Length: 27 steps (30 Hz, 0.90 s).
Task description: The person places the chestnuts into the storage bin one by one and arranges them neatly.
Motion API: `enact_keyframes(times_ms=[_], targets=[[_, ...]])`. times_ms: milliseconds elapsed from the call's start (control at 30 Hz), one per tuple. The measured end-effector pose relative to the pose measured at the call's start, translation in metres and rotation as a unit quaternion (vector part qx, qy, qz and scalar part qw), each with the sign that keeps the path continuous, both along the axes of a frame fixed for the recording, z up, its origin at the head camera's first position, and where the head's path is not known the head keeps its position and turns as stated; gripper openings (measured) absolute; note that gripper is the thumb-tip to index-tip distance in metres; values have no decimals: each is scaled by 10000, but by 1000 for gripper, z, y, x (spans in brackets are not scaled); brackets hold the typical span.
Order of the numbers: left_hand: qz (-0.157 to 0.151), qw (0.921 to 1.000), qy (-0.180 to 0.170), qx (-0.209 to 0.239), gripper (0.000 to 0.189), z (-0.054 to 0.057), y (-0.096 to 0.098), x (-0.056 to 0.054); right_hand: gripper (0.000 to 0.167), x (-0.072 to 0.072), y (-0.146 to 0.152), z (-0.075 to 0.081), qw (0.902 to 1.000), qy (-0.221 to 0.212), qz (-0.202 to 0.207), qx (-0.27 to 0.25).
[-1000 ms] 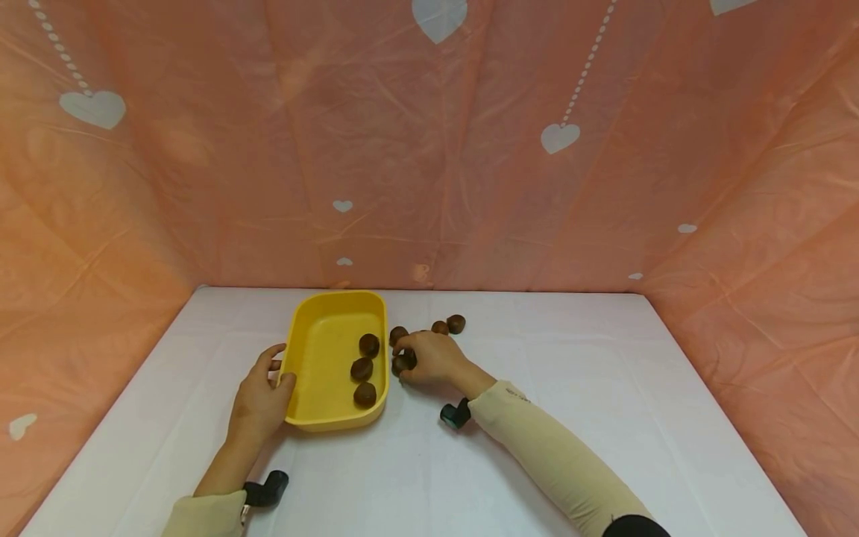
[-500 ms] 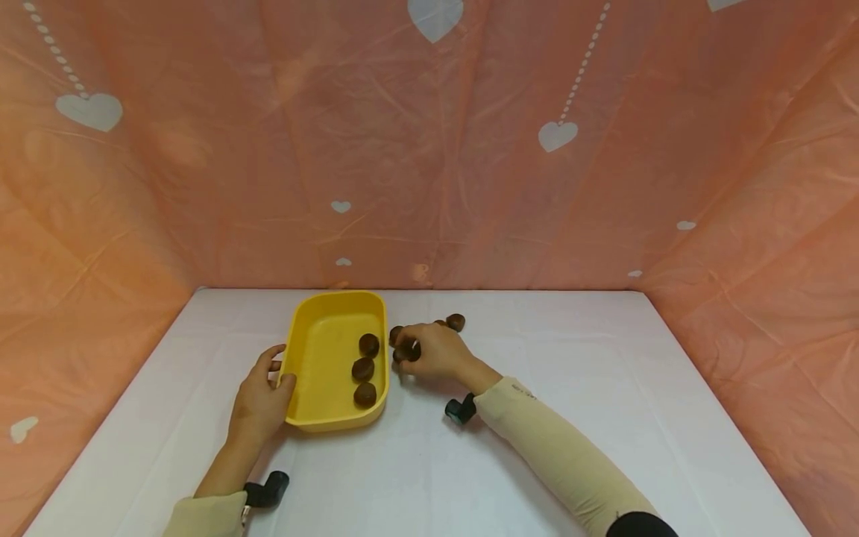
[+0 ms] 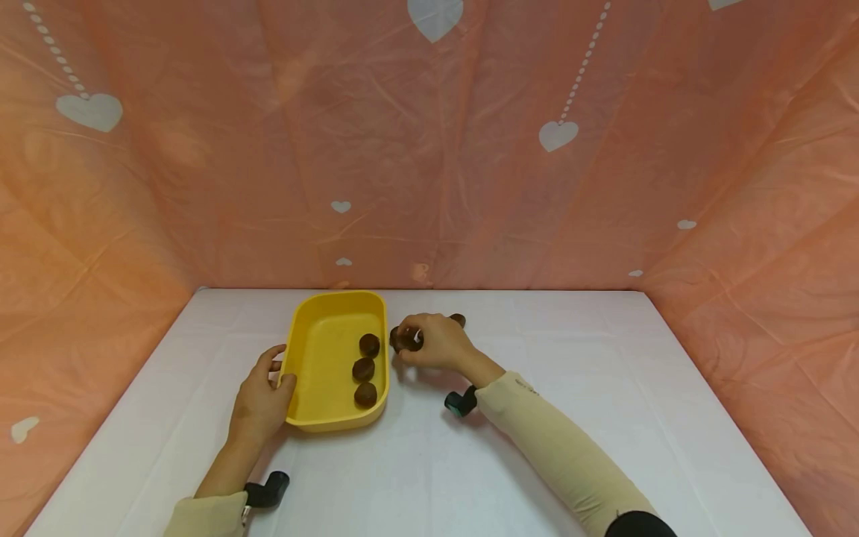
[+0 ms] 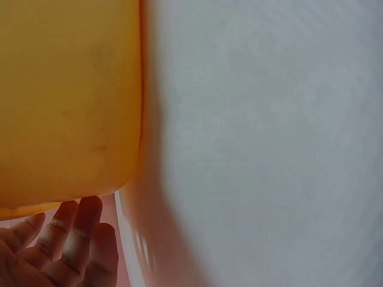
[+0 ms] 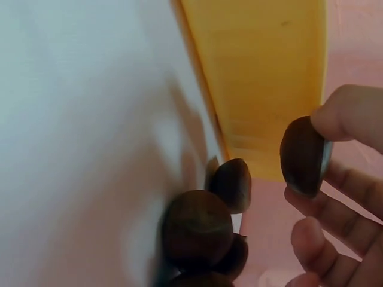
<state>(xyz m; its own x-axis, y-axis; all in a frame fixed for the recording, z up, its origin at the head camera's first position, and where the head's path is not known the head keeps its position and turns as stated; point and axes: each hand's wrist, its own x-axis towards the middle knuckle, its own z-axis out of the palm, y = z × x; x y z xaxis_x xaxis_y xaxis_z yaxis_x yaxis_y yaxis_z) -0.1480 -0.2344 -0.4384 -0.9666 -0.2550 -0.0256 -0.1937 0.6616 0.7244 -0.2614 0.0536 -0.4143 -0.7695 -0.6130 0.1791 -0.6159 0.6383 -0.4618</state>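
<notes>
In the head view my left hand [image 3: 258, 403] grips the left side of a yellow tray [image 3: 305, 358], thumb at the rim and fingers outside it. Three brown chestnuts [image 3: 364, 369] lie along the tray's right half. Just beyond the tray's right wall, my right hand [image 3: 439, 343] pinches a chestnut [image 5: 304, 156] between thumb and fingers, clear of the table in the right wrist view. Below it sit more chestnuts [image 5: 197, 230] on the cloth, beside the tray. From the head camera, my right hand partly covers these.
White cloth covers the table [image 3: 570, 418]. One chestnut [image 3: 458, 320] shows behind my right hand near the back. A peach curtain [image 3: 456, 186] with pale hearts hangs behind and at both sides. Each wrist wears a small black camera [image 3: 267, 489].
My right hand has moved farther back along the tray's right side, carrying the chestnut up from the table. My left hand and the tray stay where they were.
</notes>
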Motion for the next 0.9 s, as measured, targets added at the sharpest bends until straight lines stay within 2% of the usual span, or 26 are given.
enact_keyframes(times_ms=[167,433,900], targets=[[-9,10000,-20,12,53,1,0,0,26,-1,0,5,9999,102,-85,-15],[-18,10000,28,23,54,1,1,1,29,-5,-5,11,9996,16,-213,-179],[-47,10000,-37,-69,54,-1,0,1,30,-21,-21,22,9985,-358,-201,-364]])
